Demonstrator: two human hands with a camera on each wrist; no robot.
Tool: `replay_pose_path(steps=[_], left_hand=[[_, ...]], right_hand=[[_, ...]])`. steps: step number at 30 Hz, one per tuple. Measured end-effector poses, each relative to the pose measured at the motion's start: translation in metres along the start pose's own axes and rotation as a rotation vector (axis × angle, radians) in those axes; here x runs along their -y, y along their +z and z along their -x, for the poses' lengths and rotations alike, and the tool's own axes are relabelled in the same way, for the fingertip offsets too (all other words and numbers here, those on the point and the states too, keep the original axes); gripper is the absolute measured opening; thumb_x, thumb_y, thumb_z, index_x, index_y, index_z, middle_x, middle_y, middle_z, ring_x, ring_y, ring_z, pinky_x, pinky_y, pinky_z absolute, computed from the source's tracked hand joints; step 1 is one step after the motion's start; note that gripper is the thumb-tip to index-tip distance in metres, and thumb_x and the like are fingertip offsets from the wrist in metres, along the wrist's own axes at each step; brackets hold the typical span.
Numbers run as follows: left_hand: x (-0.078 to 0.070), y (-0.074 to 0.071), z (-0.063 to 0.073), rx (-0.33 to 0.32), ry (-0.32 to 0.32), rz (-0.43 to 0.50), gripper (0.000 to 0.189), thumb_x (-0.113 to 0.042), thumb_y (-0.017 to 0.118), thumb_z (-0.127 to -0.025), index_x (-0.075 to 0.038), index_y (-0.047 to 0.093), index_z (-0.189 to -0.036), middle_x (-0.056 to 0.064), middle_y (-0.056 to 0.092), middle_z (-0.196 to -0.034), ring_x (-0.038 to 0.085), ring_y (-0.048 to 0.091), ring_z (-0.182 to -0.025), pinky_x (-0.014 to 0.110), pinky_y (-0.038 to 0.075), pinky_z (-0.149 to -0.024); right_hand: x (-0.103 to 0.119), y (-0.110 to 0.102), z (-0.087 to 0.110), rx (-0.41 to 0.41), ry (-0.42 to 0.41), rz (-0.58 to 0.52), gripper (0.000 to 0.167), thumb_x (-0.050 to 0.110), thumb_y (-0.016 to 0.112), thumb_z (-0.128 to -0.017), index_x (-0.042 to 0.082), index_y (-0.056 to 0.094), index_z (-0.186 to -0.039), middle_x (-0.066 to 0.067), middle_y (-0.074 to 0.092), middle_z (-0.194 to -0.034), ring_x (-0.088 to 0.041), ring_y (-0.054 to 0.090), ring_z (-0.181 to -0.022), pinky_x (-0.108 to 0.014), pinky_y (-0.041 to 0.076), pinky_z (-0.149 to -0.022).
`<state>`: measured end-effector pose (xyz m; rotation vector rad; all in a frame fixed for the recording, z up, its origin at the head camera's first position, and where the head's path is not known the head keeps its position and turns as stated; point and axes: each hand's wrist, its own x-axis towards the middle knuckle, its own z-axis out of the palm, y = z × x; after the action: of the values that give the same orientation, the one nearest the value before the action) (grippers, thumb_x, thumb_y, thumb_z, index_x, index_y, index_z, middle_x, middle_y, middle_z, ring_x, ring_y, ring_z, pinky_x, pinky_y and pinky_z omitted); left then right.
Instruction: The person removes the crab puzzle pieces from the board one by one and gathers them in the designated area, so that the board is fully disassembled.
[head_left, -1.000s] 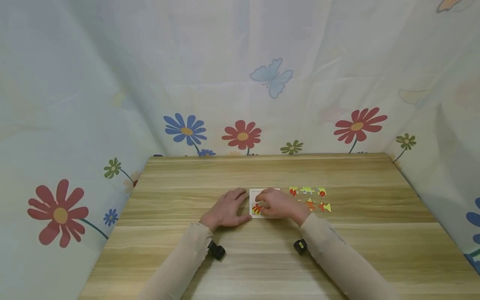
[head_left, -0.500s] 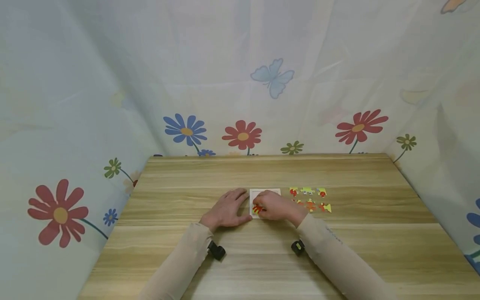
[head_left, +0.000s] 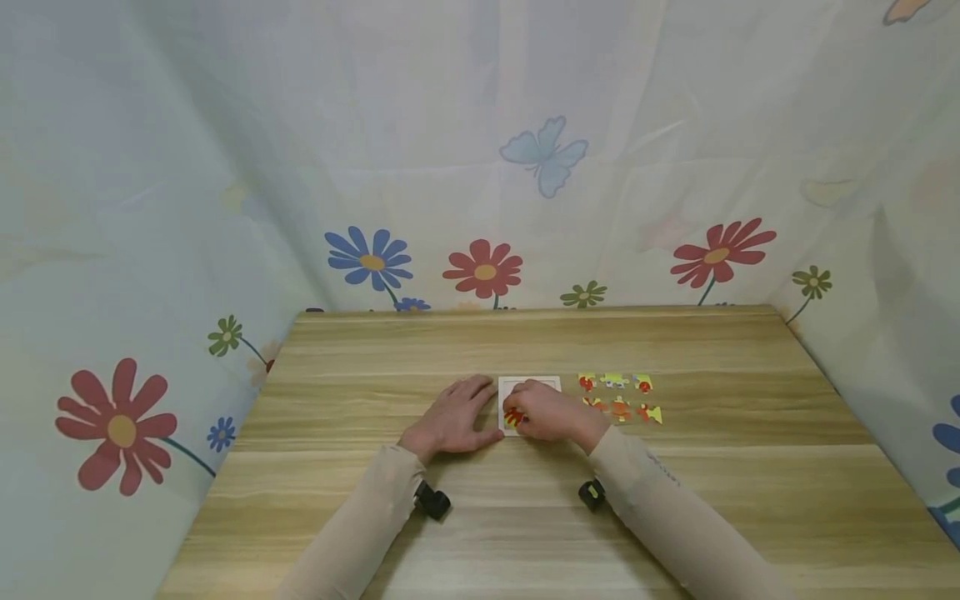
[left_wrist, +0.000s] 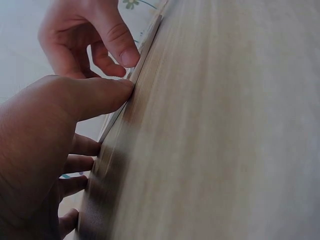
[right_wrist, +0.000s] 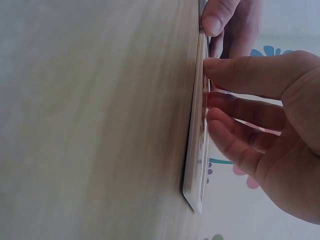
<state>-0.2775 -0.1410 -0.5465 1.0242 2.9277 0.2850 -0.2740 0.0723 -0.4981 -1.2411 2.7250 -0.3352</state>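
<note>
A small white square puzzle tray lies on the table between both hands. A red and yellow puzzle piece shows in its near left corner. My right hand is over the tray, thumb and curled fingertips pinching a puzzle piece low against its surface; the fingers hide most of that piece. In the right wrist view, the right thumb and two fingertips meet the tray's face. My left hand rests flat on the table left of the tray, fingers extended, with the left thumb against the tray's edge.
Right of the tray lie two rows of loose red and yellow puzzle pieces, among them a corner piece and an orange one. The wooden table ends at a flower-printed curtain behind and at both sides.
My right hand has shifted slightly left and toward me, its fingers closing in at the tray's near left corner. The left hand has stayed in place.
</note>
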Motion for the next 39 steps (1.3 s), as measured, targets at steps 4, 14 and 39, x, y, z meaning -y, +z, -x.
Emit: replay_pose_path(steps=[4,14,39], left_hand=[[0.0011,-0.0003,-0.0014,-0.003,-0.001,-0.004,0.081,-0.062,0.054,-0.089,-0.01,0.039,-0.149,0.008,0.036,-0.152,0.023,0.03,-0.144,0.044,0.025,-0.118],[0.0019,-0.001,-0.0021,0.003,-0.015,-0.005,0.082,-0.063,0.054,-0.088,-0.01,0.039,-0.149,0.007,0.035,-0.153,0.022,0.029,-0.144,0.043,0.023,-0.119],[0.0001,-0.0008,-0.0001,0.045,-0.041,-0.003,0.083,-0.065,0.051,-0.089,-0.013,0.035,-0.151,0.005,0.031,-0.156,0.021,0.025,-0.146,0.042,0.02,-0.12]], right_hand=[[0.0,0.0,-0.0016,-0.008,-0.005,0.019,0.025,0.008,0.074,-0.08,0.007,0.07,-0.105,-0.007,0.065,-0.101,-0.022,0.059,-0.095,-0.038,0.049,-0.088],[0.0032,-0.0022,-0.0022,0.028,0.062,-0.007,0.025,0.008,0.072,-0.083,0.008,0.069,-0.108,-0.005,0.062,-0.105,-0.018,0.058,-0.094,-0.037,0.051,-0.088],[0.0046,0.0,0.0,0.019,0.124,-0.012,0.03,0.01,0.073,-0.082,0.011,0.065,-0.111,-0.001,0.058,-0.104,-0.014,0.056,-0.087,-0.032,0.051,-0.082]])
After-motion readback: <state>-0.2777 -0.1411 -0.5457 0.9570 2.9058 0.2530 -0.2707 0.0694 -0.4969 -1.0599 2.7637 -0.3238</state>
